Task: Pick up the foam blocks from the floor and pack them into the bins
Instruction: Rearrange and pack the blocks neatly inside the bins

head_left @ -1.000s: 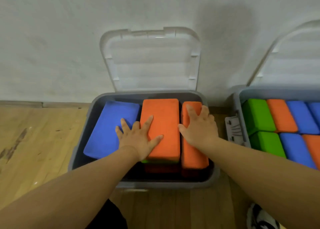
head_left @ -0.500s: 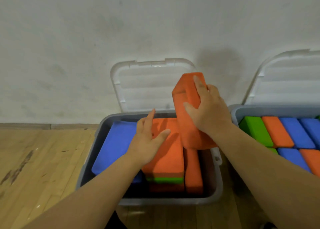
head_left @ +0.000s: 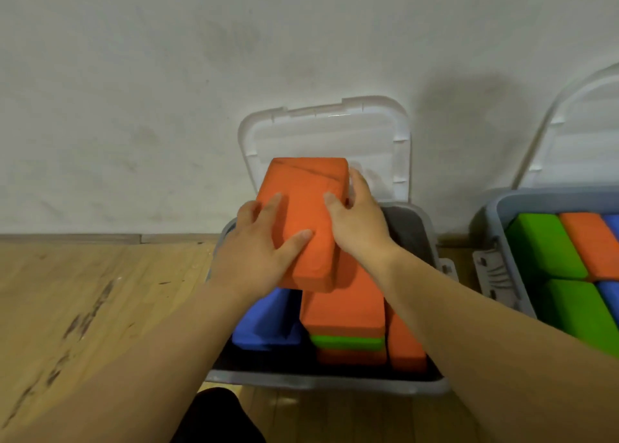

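- The grey bin point(head_left: 321, 383) stood on the wooden floor point(head_left: 83, 292). It held a blue block point(head_left: 268, 325), a stack of blocks point(head_left: 345, 308) with orange on top and green beneath, and an edge-on orange block point(head_left: 405, 345) at the right.
- Above them, the left grip point(head_left: 261, 255) held the raised orange block point(head_left: 301, 195) on its left side, thumb and forefinger flat on top and the other fingers curled over the edge.
- The right grip point(head_left: 360, 225) clasped the block's right side, thumb on top.
- The open lid point(head_left: 328, 134) leaned on the wall behind.
- The second bin point(head_left: 502, 208), at the right, was full of blocks.
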Available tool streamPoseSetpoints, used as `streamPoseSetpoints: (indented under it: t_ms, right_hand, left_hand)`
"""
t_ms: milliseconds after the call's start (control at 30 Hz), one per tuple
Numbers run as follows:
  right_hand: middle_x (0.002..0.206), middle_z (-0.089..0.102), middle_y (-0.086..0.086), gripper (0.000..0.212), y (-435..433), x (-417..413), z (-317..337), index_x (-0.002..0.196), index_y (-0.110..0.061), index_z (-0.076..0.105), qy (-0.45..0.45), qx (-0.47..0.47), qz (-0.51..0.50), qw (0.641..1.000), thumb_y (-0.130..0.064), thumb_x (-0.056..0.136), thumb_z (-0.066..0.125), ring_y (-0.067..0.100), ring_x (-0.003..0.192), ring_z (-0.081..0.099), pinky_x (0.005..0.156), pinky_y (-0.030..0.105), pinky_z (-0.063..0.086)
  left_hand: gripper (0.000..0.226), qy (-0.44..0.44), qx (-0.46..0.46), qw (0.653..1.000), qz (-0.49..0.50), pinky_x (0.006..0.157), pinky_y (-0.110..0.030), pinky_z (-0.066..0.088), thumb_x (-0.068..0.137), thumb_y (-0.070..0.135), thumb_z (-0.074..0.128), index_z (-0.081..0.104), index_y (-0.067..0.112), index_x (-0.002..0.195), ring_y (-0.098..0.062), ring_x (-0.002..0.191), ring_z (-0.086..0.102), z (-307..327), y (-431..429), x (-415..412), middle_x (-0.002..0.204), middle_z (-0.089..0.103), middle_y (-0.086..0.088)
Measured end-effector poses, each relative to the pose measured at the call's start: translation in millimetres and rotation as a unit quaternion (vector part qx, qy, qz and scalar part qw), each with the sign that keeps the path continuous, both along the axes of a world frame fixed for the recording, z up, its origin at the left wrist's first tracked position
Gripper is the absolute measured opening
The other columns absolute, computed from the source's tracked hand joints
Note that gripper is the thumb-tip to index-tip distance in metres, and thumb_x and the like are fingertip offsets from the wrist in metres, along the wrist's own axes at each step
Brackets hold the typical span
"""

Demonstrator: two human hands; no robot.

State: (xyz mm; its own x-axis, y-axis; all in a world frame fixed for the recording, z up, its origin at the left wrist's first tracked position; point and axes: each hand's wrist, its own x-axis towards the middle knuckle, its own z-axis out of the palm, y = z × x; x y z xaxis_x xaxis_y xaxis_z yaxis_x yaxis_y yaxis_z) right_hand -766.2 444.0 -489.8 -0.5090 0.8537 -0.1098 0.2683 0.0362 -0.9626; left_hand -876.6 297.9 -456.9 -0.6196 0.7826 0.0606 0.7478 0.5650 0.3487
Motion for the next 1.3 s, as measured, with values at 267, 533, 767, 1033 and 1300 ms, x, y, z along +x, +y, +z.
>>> streamPoseSetpoints:
  t_ms: [267,533,767,1033,1300]
  right_hand:
    - [0.133,0.062,0.008,0.059,-11.4,-15.4,-26.3,0.159,-0.035,0.023,-0.108,0.015,0.181,0.977,-0.027,0.105,0.043,0.028,0.115,0.062,0.094,0.039,0.052]
    - [0.162,0.019,0.02,0.122,37.5,25.8,-87.4,0.161,-0.029,-0.005,-0.339,-0.007,0.011,0.941,-0.065,0.077,0.075,0.044,0.141,0.034,0.112,0.054,0.034]
    - [0.147,0.047,0.015,0.118,25.9,27.0,-106.0,0.161,-0.032,0.0,-0.18,-0.222,0.008,0.958,-0.058,0.078,0.08,0.039,0.119,0.058,0.102,0.053,0.05]
    - [0.141,0.05,0.01,0.112,12.6,27.9,-93.3,0.16,-0.033,-0.002,-0.154,-0.227,0.044,0.961,-0.038,0.084,0.079,0.035,0.111,0.06,0.097,0.056,0.053]
    - [0.155,0.034,0.019,0.11,29.4,32.9,-49.2,0.161,-0.04,-0.001,-0.214,-0.029,0.01,0.976,-0.053,0.082,0.075,0.041,0.128,0.052,0.108,0.047,0.045]
  left_hand:
    - [0.101,0.025,-0.162,0.984,0.072,0.115,-0.054,0.034,0.071,0.098,0.021,0.01,0.047,0.158,-0.042,0.14,0.038,-41.9,-21.4,-42.3,0.163,0.022,-0.006]
    - [0.086,0.058,-0.195,0.976,0.071,0.115,-0.059,0.027,0.082,0.092,0.016,-0.002,0.052,0.156,-0.042,0.144,0.025,-74.2,-22.3,-38.8,0.166,0.005,-0.004]
    - [0.089,0.061,-0.191,0.977,0.069,0.115,-0.061,0.028,0.081,0.093,0.015,-0.003,0.05,0.157,-0.043,0.144,0.024,-74.8,-23.0,-37.5,0.166,0.004,-0.004]
    - [0.088,0.062,-0.185,0.978,0.068,0.116,-0.061,0.027,0.081,0.092,0.015,-0.003,0.051,0.157,-0.044,0.145,0.024,-76.9,-26.2,-36.4,0.166,0.005,-0.005]
    - [0.088,0.048,-0.199,0.976,0.075,0.116,-0.062,0.026,0.082,0.092,0.015,-0.004,0.05,0.157,-0.045,0.146,0.022,-72.1,-27.3,-34.0,0.167,0.004,-0.004]
